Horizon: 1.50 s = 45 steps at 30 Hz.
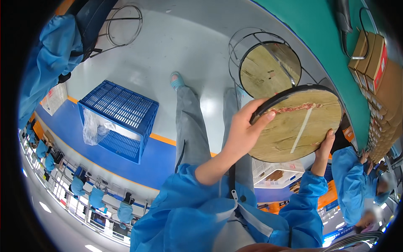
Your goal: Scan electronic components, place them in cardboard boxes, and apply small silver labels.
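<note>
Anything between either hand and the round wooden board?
Nothing visible. The left hand grips the round wooden board at its left edge, and the right hand touches its lower-right edge, both bare. A similar board sits beyond, not between.

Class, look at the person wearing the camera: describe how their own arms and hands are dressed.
Loose, wrinkled, bright blue sleeves cover the upper part of both arms, ending short of the wrists and leaving the lower forearms bare. The left hand and right hand wear no gloves.
</note>
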{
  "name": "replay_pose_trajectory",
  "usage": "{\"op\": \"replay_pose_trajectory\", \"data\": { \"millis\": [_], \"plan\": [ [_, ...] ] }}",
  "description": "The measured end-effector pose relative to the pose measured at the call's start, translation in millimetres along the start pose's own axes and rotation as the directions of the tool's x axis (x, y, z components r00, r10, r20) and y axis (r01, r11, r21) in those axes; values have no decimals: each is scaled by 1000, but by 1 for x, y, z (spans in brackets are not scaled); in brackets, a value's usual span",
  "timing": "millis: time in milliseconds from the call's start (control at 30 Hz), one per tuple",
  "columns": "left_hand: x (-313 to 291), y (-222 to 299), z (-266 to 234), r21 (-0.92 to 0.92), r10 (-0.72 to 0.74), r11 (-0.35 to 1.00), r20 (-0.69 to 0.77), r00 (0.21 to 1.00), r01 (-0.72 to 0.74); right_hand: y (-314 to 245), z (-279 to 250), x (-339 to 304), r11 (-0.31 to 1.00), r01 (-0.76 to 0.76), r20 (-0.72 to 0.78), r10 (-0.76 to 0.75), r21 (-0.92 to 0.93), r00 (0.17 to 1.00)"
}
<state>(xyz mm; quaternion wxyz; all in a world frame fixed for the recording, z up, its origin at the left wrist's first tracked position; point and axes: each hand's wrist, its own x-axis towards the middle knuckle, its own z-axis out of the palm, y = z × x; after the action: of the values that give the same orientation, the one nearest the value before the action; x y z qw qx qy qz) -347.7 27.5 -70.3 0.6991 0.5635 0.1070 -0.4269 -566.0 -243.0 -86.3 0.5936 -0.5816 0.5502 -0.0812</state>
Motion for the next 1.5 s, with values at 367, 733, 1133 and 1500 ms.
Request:
{"op": "replay_pose_trajectory", "data": {
  "millis": [367,733,1133,1500],
  "plan": [
    [-37,24,-60,-91,-53,995,-240,969,32,-16,87,-14,996,-85,259,91,-32,962],
    [42,-28,-97,103,139,989,-333,933,-110,17,145,56,974,-130,237,172,-183,956],
    [118,-145,-144,641,392,767,-462,795,-6,101,225,103,523,293,215,-207,-800,955],
    [143,-131,-168,762,434,635,-215,875,-128,106,214,127,581,273,171,-225,-767,959]
  ]
}}
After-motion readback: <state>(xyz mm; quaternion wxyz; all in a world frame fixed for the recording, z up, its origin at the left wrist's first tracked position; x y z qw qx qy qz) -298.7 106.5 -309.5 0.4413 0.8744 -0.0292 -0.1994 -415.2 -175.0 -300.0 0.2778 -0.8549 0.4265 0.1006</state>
